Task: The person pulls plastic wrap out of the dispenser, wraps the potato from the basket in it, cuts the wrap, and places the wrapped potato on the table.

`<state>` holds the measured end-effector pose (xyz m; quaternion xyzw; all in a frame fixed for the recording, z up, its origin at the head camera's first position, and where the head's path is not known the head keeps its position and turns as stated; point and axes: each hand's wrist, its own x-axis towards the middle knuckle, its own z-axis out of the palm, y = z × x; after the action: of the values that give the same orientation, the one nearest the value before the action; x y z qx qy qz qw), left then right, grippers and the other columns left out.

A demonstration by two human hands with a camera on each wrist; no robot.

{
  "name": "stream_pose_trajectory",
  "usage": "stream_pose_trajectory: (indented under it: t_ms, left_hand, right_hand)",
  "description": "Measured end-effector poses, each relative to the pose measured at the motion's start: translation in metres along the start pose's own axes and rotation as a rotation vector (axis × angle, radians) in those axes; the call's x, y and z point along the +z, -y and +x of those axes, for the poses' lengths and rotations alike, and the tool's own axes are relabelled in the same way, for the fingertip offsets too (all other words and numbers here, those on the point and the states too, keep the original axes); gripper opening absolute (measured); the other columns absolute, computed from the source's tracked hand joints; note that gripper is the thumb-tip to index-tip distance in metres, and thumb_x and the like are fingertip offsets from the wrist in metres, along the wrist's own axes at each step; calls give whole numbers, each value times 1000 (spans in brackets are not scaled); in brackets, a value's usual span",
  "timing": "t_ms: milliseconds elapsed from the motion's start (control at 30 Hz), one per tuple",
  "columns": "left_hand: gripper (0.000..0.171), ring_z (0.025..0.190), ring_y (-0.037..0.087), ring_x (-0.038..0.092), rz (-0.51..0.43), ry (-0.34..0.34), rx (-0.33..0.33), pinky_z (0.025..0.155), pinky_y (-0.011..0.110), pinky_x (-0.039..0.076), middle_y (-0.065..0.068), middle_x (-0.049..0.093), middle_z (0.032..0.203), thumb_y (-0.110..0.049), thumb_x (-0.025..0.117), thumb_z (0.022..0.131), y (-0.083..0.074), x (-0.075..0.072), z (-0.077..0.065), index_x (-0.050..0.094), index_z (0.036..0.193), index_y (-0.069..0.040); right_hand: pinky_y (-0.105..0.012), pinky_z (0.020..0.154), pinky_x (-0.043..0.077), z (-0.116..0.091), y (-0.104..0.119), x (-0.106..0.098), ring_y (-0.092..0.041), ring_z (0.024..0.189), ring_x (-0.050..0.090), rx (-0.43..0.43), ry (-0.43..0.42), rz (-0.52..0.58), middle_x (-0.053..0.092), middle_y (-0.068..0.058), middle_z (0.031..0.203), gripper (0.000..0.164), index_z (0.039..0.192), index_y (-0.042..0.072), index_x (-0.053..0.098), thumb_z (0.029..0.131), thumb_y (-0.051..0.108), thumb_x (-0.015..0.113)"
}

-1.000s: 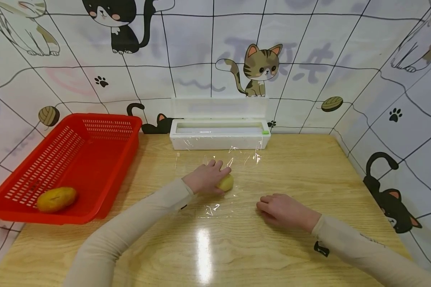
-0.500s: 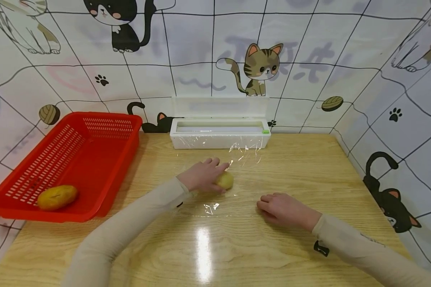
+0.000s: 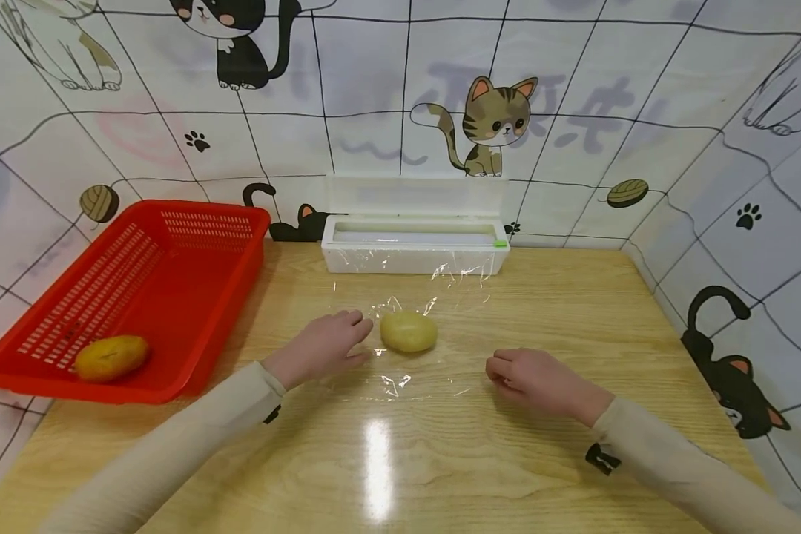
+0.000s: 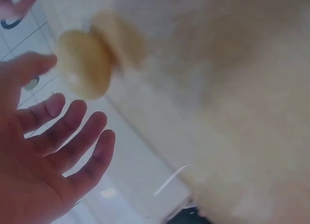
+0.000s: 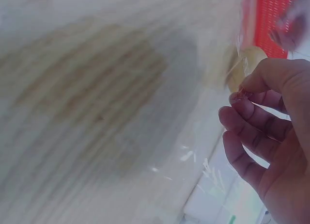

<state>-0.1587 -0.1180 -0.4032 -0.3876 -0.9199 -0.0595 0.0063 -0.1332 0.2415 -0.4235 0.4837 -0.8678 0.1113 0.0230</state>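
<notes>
Here, a pale potato (image 3: 409, 331) lies on clear film (image 3: 400, 386) over the table (image 3: 507, 475), in front of a white box (image 3: 414, 260). The left hand (image 3: 320, 346), fingers loosely spread, is just beside it; the right hand (image 3: 544, 382) pinches the film between thumb and finger. Another potato (image 3: 112, 358) sits in the red basket (image 3: 187, 297).

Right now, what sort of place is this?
Probably a makeshift food-prep station: a wood-grain table, an open white box with clear film spread out in front, and a yellow, potato-like item between the hands.
</notes>
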Motion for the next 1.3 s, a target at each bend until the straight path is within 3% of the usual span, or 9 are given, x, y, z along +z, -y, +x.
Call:
stream_pose_trajectory:
  t_ms: [100, 233, 433, 633, 967, 1100, 1300]
  left_hand:
    - [33, 70, 19, 48, -45, 48, 5, 55, 33, 43, 0, 46, 82, -33, 73, 86, -2, 7, -17, 53, 94, -8]
    - [41, 69, 17, 47, -30, 71, 22, 53, 31, 41, -3, 44, 80, -41, 76, 80, -3, 18, -34, 52, 93, -11]
    - [53, 78, 20, 51, -11, 118, 21, 63, 36, 46, -4, 45, 84, -46, 82, 68, 1, 29, -50, 51, 97, -13]
    - [47, 82, 20, 51, -62, 139, -22, 63, 34, 45, -5, 46, 87, -30, 82, 66, 8, 26, -58, 50, 97, -15]
    - [20, 72, 18, 46, -66, 56, 73, 58, 29, 42, -3, 44, 78, -4, 69, 79, 15, 26, -65, 52, 86, -12]
    - [17, 67, 14, 44, -165, 51, 65, 57, 26, 41, -3, 45, 75, -1, 68, 85, 19, 23, -67, 53, 83, -11]
    - [16, 69, 9, 50, -352, 41, -12, 65, 26, 47, -7, 55, 75, 3, 66, 87, 29, 16, -69, 59, 85, -11]
  right_hand:
    - [-19, 52, 38, 2, -2, -5, -2, 60, 39, 28, -12, 35, 45, 10, 75, 23, 82, 17, 52, 83, 2, 70]
    - [-20, 53, 39, 5, -6, -9, -1, 61, 40, 38, -28, 67, 46, 11, 77, 23, 82, 18, 52, 84, 1, 69]
    - [-21, 54, 41, 9, -10, -12, -2, 62, 44, 48, -35, 88, 48, 11, 78, 21, 84, 17, 54, 84, 1, 67]
    - [-21, 54, 41, 10, -13, -17, -2, 62, 45, 102, -21, 108, 48, 12, 79, 19, 85, 16, 55, 85, 1, 67]
    - [-22, 54, 42, 10, -17, -21, -7, 60, 48, 132, -4, 137, 50, 12, 82, 18, 87, 16, 56, 86, 0, 65]
    - [-23, 56, 44, 8, -18, -20, -8, 64, 51, 136, -10, 138, 50, 12, 82, 16, 88, 15, 57, 87, 2, 65]
    - [-24, 61, 46, 5, -18, -18, -4, 72, 51, 140, -55, 155, 50, 14, 82, 16, 87, 15, 57, 86, 2, 66]
